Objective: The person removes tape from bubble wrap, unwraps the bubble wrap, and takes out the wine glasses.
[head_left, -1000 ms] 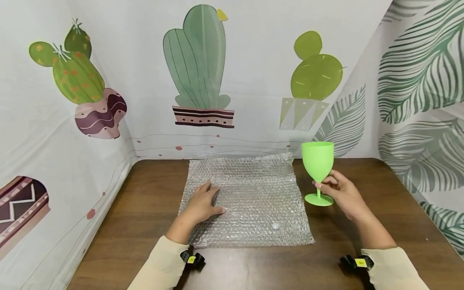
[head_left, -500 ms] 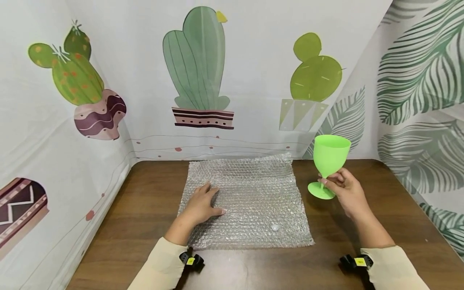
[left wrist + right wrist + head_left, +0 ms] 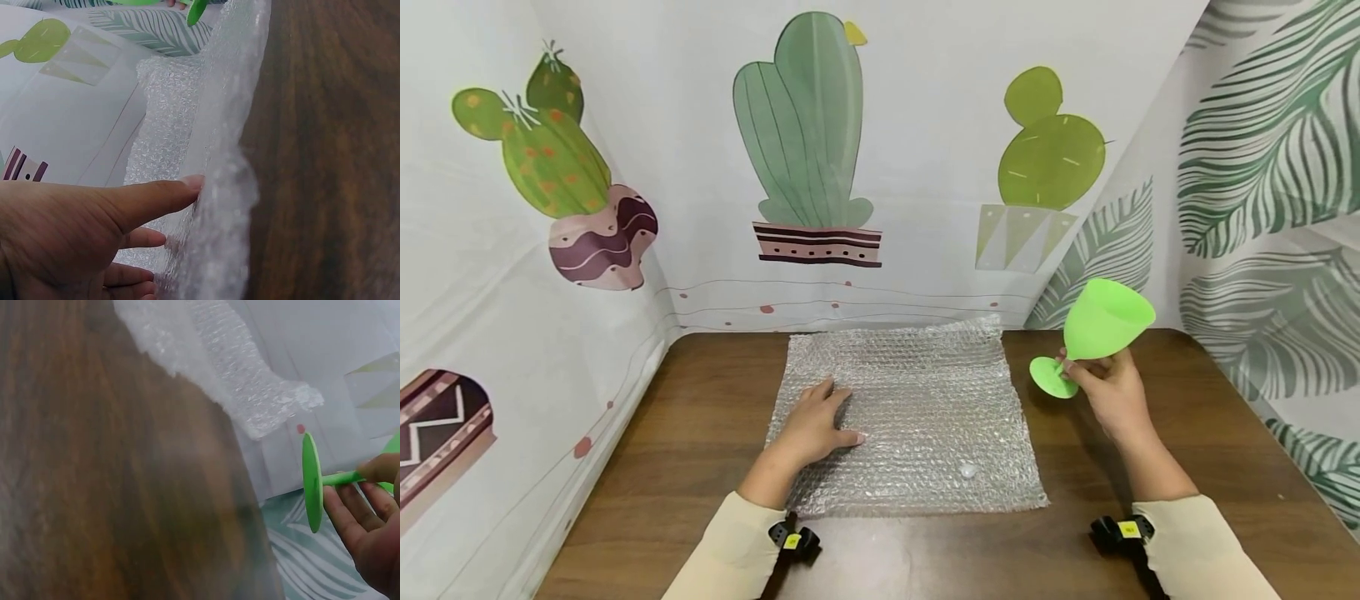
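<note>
A bright green goblet (image 3: 1105, 321) is held above the table at the right, its cup tilted to the right and its round foot (image 3: 312, 482) pointing left. My right hand (image 3: 1116, 396) pinches its stem between thumb and fingers. Most of the cup lies outside the right wrist view. On the table's middle lies a flat sheet of bubble wrap (image 3: 925, 417). My left hand (image 3: 812, 421) rests on the left part of that sheet, fingers spread and thumb stretched out; the left wrist view shows the thumb (image 3: 156, 199) at the wrap's surface.
The brown wooden table (image 3: 700, 433) extends on both sides of the wrap. Behind it hangs a white cloth (image 3: 925, 150) printed with cacti and leaves. A small whitish spot (image 3: 967, 471) shows on the wrap's near right part. The wrap's far edge curls up slightly.
The goblet has gone from upright to tilted, its cup swinging right and its foot moving slightly up and left as my right hand turns. My left hand and the bubble wrap stay put.
</note>
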Demonstrator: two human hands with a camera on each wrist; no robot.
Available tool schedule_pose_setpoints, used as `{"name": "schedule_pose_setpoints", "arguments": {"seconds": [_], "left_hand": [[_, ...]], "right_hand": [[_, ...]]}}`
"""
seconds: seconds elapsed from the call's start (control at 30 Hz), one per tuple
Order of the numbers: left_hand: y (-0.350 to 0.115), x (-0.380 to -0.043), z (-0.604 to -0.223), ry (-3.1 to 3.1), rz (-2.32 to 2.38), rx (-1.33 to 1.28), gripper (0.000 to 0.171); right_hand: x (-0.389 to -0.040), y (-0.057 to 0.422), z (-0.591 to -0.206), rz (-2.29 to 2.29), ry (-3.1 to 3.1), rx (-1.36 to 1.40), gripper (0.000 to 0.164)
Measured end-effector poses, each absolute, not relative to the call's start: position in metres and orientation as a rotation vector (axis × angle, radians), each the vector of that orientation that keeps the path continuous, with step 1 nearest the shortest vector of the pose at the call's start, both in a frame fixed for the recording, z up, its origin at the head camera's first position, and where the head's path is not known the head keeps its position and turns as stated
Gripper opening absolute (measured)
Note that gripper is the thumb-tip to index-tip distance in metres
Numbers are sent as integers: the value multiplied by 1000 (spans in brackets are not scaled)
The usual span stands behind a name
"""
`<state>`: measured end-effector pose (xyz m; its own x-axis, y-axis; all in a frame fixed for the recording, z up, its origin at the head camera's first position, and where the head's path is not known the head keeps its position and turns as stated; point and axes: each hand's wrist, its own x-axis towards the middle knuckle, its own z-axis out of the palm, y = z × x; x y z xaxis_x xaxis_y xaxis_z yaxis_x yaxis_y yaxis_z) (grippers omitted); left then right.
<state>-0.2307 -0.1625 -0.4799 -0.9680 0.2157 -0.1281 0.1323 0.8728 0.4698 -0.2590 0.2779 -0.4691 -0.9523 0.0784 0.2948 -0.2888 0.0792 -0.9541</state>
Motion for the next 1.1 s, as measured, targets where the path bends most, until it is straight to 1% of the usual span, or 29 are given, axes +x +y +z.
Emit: {"name": "schedule_pose_setpoints", "arguments": {"seconds": [0.17,0.3,0.43,0.7,0.93,1.1], "left_hand": [[-163,-230,-480,2867,701,281,81],[-163,-230,-480,2862,706,268,81],[-164,-231,-481,2867,707,265,81],[-165,-231,-481,2869,702,276,81],[-166,-231,-481,2869,685,277,81],[-164,-231,-480,2867,685,291,80]], "right_hand": [[-265,280,-477,1552,-2377,99,34],[-270,282,-480,1385,-2503,59,40],[-275,281,-482,1374,-2535,54,43],[-278,278,-483,1399,-2529,41,40],[-278,277,-486,1301,-2605,5,43],[-276,279,-488,1312,-2625,-1,42]]}}
